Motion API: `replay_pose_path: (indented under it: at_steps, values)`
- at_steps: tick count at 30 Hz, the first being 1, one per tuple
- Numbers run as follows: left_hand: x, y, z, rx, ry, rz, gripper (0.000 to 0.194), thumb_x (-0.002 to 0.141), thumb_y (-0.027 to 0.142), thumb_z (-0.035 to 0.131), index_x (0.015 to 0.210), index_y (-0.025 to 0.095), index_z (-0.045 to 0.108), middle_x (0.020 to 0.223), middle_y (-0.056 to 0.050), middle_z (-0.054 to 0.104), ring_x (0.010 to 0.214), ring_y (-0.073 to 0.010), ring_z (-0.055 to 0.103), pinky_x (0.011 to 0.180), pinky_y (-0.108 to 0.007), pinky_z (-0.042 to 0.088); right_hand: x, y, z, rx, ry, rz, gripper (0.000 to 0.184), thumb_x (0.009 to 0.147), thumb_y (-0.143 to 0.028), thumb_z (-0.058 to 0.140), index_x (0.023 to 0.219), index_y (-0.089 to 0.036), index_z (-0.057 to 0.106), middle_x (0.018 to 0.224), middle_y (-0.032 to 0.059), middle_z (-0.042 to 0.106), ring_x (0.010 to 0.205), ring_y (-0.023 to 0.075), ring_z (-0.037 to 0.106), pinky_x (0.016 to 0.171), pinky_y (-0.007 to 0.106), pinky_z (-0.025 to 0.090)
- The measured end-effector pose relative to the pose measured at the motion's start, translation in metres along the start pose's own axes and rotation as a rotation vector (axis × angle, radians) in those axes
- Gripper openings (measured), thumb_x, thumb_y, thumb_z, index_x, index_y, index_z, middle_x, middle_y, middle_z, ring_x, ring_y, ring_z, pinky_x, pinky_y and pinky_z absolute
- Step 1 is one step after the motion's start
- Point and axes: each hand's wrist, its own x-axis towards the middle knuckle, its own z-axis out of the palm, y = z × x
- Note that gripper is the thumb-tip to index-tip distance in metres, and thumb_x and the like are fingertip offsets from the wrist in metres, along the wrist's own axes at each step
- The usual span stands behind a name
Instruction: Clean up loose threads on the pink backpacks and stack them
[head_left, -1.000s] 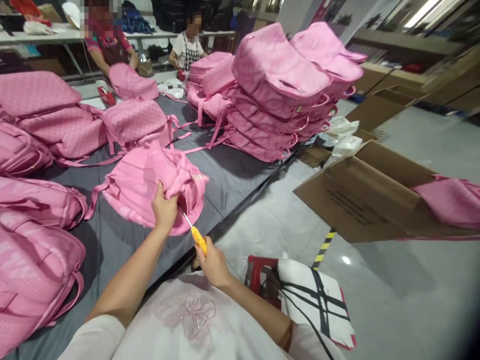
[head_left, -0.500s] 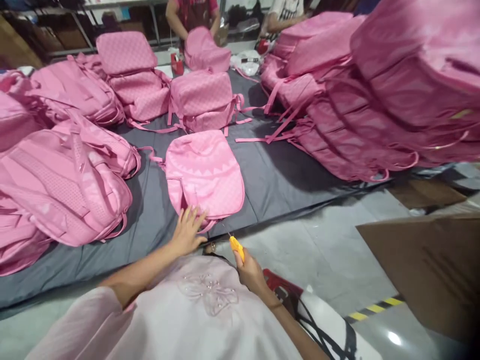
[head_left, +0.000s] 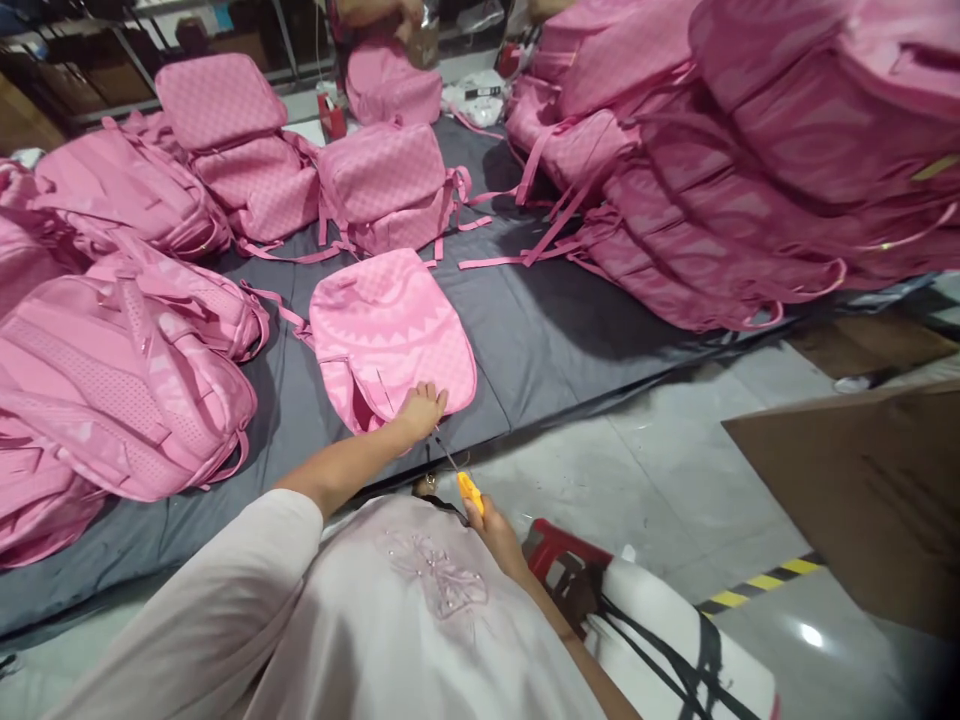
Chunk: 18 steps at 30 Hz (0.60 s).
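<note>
A small pink backpack (head_left: 397,320) with a zigzag print lies on the grey table cover (head_left: 559,370) in front of me. My left hand (head_left: 421,410) is at its near bottom edge, fingers curled in against the fabric. Its palm side is hidden. Below and to the right, my right hand (head_left: 491,530) is wrapped round the handle of a yellow-handled tool with a thin metal shaft (head_left: 470,492). The shaft points up and left, its tip close to the bag's near edge by my left hand. I cannot make out the exact kind of tool.
Several pink backpacks (head_left: 127,370) lie on the left, and a tall pile of backpacks (head_left: 675,200) rises on the right. Across the table another person's hand (head_left: 405,15) shows. A red stool (head_left: 562,550) and cardboard (head_left: 855,480) are at the lower right.
My left hand has moved right along the bag's near edge, its spread fingers now curled. The yellow tool's tip is nearer that edge. The view has shifted slightly.
</note>
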Motion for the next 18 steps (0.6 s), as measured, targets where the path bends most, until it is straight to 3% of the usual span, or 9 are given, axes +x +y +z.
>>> replay_pose_path:
  at_steps: [2,4,8,10,12,15,18]
  values:
    - [0.001,-0.008,-0.022,-0.007,-0.002,-0.027,0.019,0.089,0.021,0.063,0.106,0.012,0.066,0.098,-0.015,0.072,0.093,-0.0279,0.069,0.079,-0.033,0.052,0.0,0.006,0.005,0.071,-0.027,-0.036,0.045,0.101,-0.05,0.023,0.115,-0.019,0.052,0.088,0.0074,0.071,0.085,0.026,0.07,0.068,0.03,0.043]
    - [-0.001,-0.024,-0.058,0.013,0.037,-0.102,0.018,0.096,0.025,0.053,0.101,0.015,0.066,0.086,-0.01,0.071,0.078,-0.0236,0.069,0.07,-0.031,0.049,-0.001,0.008,0.004,0.186,-0.001,-0.068,0.047,0.099,-0.052,0.021,0.119,-0.02,0.05,0.088,0.0077,0.071,0.083,0.0259,0.069,0.069,0.031,0.045]
    - [-0.005,-0.062,-0.139,0.139,0.297,-0.437,0.029,0.1,0.031,0.042,0.11,0.018,0.065,0.095,-0.013,0.073,0.086,-0.029,0.069,0.07,-0.034,0.044,0.002,-0.005,-0.017,0.426,0.169,-0.16,0.046,0.096,-0.055,0.022,0.098,-0.021,0.053,0.081,0.009,0.068,0.076,0.0245,0.065,0.075,0.034,0.048]
    - [-0.003,-0.074,-0.163,0.184,0.379,-0.543,0.026,0.098,0.032,0.045,0.105,0.019,0.066,0.093,-0.012,0.074,0.089,-0.0282,0.069,0.071,-0.032,0.042,0.006,-0.016,-0.029,0.487,0.228,-0.253,0.048,0.095,-0.056,0.022,0.097,-0.02,0.053,0.079,0.0096,0.066,0.073,0.024,0.063,0.075,0.035,0.049]
    - [0.001,-0.081,-0.173,0.194,0.367,-0.526,0.024,0.097,0.031,0.047,0.101,0.018,0.067,0.091,-0.011,0.074,0.089,-0.0265,0.07,0.07,-0.03,0.041,0.01,-0.027,-0.041,0.49,0.247,-0.328,0.052,0.096,-0.057,0.022,0.106,-0.017,0.053,0.079,0.0096,0.066,0.073,0.0241,0.063,0.074,0.035,0.049]
    - [0.006,-0.081,-0.171,0.193,0.346,-0.428,0.022,0.097,0.03,0.049,0.097,0.017,0.067,0.089,-0.011,0.074,0.087,-0.0247,0.07,0.068,-0.03,0.04,0.018,-0.042,-0.059,0.405,0.246,-0.344,0.054,0.097,-0.054,0.019,0.117,-0.014,0.05,0.082,0.0112,0.067,0.077,0.0249,0.064,0.072,0.034,0.049]
    - [0.008,-0.068,-0.164,0.213,0.352,-0.229,0.023,0.096,0.03,0.05,0.089,0.016,0.066,0.082,-0.01,0.073,0.079,-0.023,0.069,0.063,-0.03,0.038,0.038,-0.073,-0.086,0.15,0.178,-0.281,0.051,0.102,-0.047,0.021,0.119,-0.012,0.053,0.086,0.0134,0.069,0.081,0.0254,0.067,0.073,0.032,0.047]
